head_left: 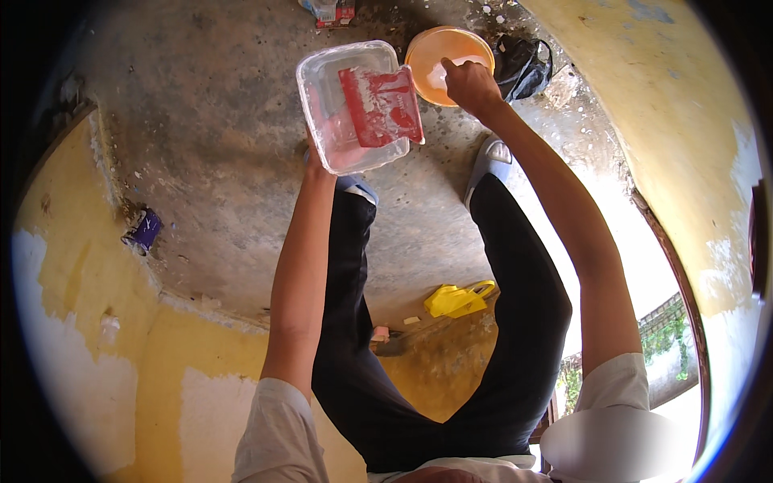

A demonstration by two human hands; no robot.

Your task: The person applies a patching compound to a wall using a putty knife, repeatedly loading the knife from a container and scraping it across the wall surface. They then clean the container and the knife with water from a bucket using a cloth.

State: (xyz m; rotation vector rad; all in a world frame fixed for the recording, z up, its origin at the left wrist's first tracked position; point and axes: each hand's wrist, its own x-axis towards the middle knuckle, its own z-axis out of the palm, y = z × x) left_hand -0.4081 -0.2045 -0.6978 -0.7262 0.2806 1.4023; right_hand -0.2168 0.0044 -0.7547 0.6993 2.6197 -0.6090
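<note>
My left hand point(315, 154) holds up a clear rectangular plastic tub point(320, 101) by its near left side; most of the fingers are behind the plastic. A flat red putty spreader point(382, 108) smeared with dried white filler lies across the tub, its right edge past the rim. To the right, my right hand point(473, 87) is over a round orange bucket point(422, 58). Its fingers are curled in, and whether they grip anything is hidden. White material point(438, 76) shows inside the bucket.
A black plastic bag point(522, 68) sits right of the bucket. A red and white packet point(333, 13) lies at the far edge. On the left is a purple can point(143, 231); a yellow bag point(457, 300) lies behind my legs. Patchy yellow walls point(684, 72) border the stained concrete floor.
</note>
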